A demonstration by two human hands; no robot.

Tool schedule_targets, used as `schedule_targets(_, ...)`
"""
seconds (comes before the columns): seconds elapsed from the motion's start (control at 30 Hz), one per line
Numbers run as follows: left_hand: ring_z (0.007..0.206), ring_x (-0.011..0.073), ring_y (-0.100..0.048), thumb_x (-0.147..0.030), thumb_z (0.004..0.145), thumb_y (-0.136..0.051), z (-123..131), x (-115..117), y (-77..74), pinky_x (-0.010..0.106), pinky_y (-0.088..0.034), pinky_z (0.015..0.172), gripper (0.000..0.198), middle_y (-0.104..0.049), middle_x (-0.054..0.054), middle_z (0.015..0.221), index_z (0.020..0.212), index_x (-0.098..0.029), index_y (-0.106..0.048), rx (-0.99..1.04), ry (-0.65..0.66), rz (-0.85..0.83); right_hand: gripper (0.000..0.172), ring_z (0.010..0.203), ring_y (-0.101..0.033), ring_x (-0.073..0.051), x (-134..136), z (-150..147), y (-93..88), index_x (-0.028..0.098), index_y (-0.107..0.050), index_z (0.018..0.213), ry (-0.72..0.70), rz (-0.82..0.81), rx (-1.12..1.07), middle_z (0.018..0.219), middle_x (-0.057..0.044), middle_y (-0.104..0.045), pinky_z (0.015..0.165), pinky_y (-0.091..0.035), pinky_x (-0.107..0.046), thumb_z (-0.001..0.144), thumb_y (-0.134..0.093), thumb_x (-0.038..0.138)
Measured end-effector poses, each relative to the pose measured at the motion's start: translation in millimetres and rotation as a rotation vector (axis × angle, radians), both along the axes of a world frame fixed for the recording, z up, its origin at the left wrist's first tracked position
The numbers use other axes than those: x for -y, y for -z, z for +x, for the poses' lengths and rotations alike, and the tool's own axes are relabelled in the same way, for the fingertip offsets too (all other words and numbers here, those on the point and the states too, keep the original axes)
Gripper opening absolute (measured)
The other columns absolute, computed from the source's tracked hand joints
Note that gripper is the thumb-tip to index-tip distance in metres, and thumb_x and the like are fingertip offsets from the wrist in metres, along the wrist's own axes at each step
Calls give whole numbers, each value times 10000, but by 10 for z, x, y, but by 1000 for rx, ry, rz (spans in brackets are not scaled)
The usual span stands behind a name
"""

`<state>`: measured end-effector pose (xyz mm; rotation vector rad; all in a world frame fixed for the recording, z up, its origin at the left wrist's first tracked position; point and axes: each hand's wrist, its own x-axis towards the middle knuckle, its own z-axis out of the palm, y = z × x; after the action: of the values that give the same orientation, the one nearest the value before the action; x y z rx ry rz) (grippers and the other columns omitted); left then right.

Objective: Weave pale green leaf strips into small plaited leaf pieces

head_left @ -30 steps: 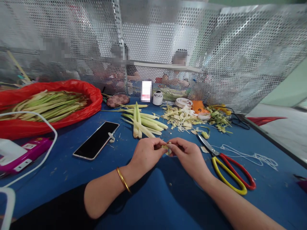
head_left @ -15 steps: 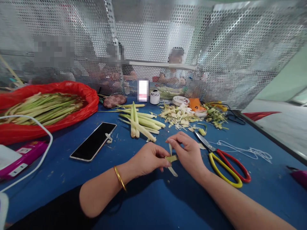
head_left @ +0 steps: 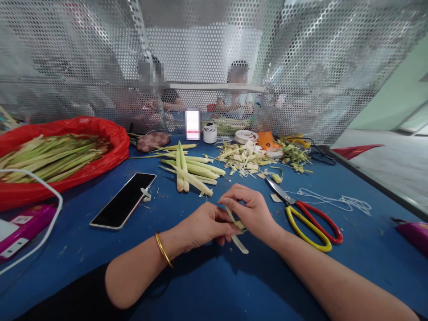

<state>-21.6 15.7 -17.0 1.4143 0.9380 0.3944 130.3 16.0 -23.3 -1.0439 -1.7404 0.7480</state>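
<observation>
My left hand (head_left: 209, 225) pinches a small piece of pale green leaf strip (head_left: 239, 243) in front of me, over the blue table (head_left: 214, 285). One end of the strip hangs down between my hands. Close against it on the right, my right hand (head_left: 250, 209) grips the upper part of the same strip between thumb and fingers. How the strip is folded or wrapped is partly hidden by my fingers. Scissors (head_left: 294, 206) with one red and one yellow handle lie right of my right hand. Several pale green leaf pieces (head_left: 194, 171) lie just beyond my hands.
At the left stands a red bag (head_left: 117, 147) full of long green leaves, near a phone (head_left: 123, 200). Leaf scraps (head_left: 242, 157), a tape roll (head_left: 246, 136) and white string (head_left: 344, 200) lie farther back. Behind a perforated metal screen (head_left: 200, 49) other people sit.
The view has shifted slightly, so objects appear farther left. My right hand has moved closer to my left with the strip's upper part, and the hanging end sits a little lower.
</observation>
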Motion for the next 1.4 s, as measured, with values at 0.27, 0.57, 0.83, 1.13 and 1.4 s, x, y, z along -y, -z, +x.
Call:
schedule_targets(0.27,464,87,-488,-329,694,-692,11,9,-21,216,-390,501,188,-565,-22,516,646,-147,-678,61,-112,-22,190,730,-604,-159,-23,40,-26,199,-711,782,55,-45,-77,758,-21,-666,679,-464,-277,860,-575,307)
schedule_targets(0.57,505,81,-540,-324,664,-749,-14,-64,-80,217,-441,561,206,-617,5,563,628,-137,-671,213,-428,-138,333,501,-472,-116,-107,125,-24,177,-593,639,129,-327,-143,514,31,-527,523,-395,-248,775,-641,478)
schedule_targets(0.83,585,109,-588,-314,585,-814,-5,-115,-8,232,-459,599,223,-647,11,598,658,-140,-695,419,-626,-206,264,661,-584,-175,-42,112,27,197,-626,862,379,-168,-192,721,-11,-621,625,-470,-287,811,-618,456)
schedule_targets(1.13,591,94,-553,-364,576,-822,98,-49,32,214,-408,567,281,-642,3,631,671,-134,-692,643,-700,-147,213,729,-598,-194,178,-234,113,182,-692,725,21,-214,-21,769,-37,-687,662,-452,-272,823,-610,352)
schedule_targets(1.4,547,93,-542,-378,536,-848,98,-31,29,208,-390,501,311,-639,9,591,625,-124,-691,603,-718,-126,224,766,-590,-187,193,-209,79,192,-659,630,-72,-180,-32,755,-28,-647,717,-447,-273,830,-577,253)
